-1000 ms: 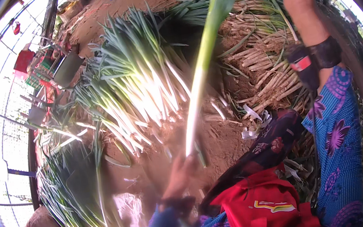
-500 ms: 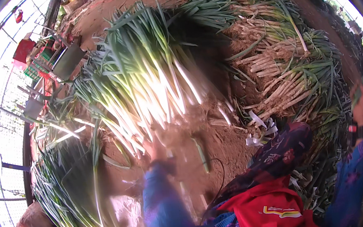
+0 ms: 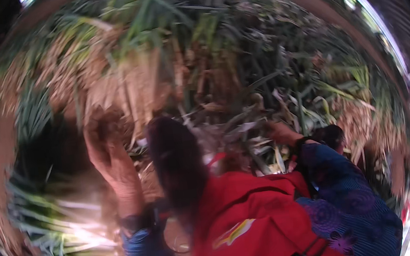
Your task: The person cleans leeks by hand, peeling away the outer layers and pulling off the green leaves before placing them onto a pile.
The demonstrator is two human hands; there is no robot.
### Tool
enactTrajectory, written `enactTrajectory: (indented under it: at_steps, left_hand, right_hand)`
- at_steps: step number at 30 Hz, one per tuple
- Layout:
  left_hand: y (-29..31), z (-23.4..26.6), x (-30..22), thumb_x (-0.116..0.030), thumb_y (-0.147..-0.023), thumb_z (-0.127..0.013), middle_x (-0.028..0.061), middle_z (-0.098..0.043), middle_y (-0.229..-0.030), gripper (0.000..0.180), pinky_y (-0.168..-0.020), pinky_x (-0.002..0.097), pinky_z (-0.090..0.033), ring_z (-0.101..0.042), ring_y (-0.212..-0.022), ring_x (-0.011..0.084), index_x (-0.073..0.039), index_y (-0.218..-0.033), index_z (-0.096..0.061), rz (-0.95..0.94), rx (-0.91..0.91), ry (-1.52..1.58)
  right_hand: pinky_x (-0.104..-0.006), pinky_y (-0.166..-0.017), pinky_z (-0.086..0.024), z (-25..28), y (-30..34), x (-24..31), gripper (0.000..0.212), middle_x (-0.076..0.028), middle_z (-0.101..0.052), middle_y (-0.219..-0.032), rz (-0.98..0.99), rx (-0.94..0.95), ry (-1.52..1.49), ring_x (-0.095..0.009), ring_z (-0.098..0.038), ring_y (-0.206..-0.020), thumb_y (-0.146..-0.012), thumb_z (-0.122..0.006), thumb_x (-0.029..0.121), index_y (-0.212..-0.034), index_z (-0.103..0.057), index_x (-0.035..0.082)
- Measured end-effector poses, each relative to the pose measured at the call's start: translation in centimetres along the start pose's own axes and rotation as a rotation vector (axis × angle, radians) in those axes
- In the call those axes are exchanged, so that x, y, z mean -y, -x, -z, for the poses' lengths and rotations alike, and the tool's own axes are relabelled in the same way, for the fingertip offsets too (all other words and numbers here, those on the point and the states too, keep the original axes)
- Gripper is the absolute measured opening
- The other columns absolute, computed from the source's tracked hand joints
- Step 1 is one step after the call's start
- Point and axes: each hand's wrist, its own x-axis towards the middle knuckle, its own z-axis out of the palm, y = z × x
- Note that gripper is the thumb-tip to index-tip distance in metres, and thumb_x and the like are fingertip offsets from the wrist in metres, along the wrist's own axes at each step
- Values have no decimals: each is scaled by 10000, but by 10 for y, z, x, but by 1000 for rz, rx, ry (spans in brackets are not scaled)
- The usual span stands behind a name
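From where I stand, with the red apron (image 3: 257,219) as my mark, the long onions (image 3: 140,79) lie beyond it and a little to its left, in a bank that spreads across the ground. Their long axis runs roughly away from the apron: tan lower ends toward the person, green tops at the far side. The left hand (image 3: 109,157) is the nearer one by a good way; it reaches out ahead and left of the apron, past the dark trouser leg (image 3: 175,157), with the fingers pointing at those tan ends. A dark, tangled clump (image 3: 112,119) shows at its fingertips, but the blur is heavy and I cannot tell whether the hand grips it, only touches it, or is free. The right hand (image 3: 281,133) sits just ahead and right of the apron, down among loose, withered leaves (image 3: 233,124); its fingers are partly lost there, so I cannot say if they are clasping anything. The onions look dry and straw-brown along the shanks, stacked close together, with dull green leaves flopping at the far end. Left of the apron, well apart from the right hand, lies another lot, bright white stalks (image 3: 92,234), much paler and cleaner looking.
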Motion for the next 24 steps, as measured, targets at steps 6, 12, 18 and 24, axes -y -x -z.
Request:
enactTrajectory:
  at_steps: [6,12,18,24]
  left_hand:
    - [-47,-179,22,-118,-937,-532,72,-651,-1013,259,-766,283,-504,-643,-933,174,-48,-1181,-584,194,435,296]
    - [-45,-247,100,-112,-922,-565,53,-654,-928,218,-696,252,-517,-658,-851,160,-52,-1128,-598,524,340,252]
    - [-60,-268,94,-51,-931,-507,56,-619,-905,206,-679,249,-478,-625,-810,146,-31,-1118,-590,463,370,171]
    - [-47,-280,99,-89,-943,-530,47,-619,-925,221,-722,237,-484,-615,-817,128,-8,-1143,-574,583,450,94]
  right_hand:
    - [-356,-780,-503,-15,10,35,338,-119,-676,-1014,186,247,155,-236,-641,-870,-854,-603,290,-1130,-668,107]
    - [-273,-736,-513,31,-109,45,283,-68,-657,-906,70,-214,-716,-136,-623,-809,-910,-559,206,-1090,-628,0]
    - [-292,-749,-503,38,-212,13,232,-41,-649,-923,-61,-254,-1151,-147,-635,-862,-934,-538,195,-1087,-622,42]
    - [-357,-772,-484,31,-260,-126,347,-58,-585,-1117,-89,-216,-1467,-202,-581,-1070,-902,-539,227,-1222,-503,99]
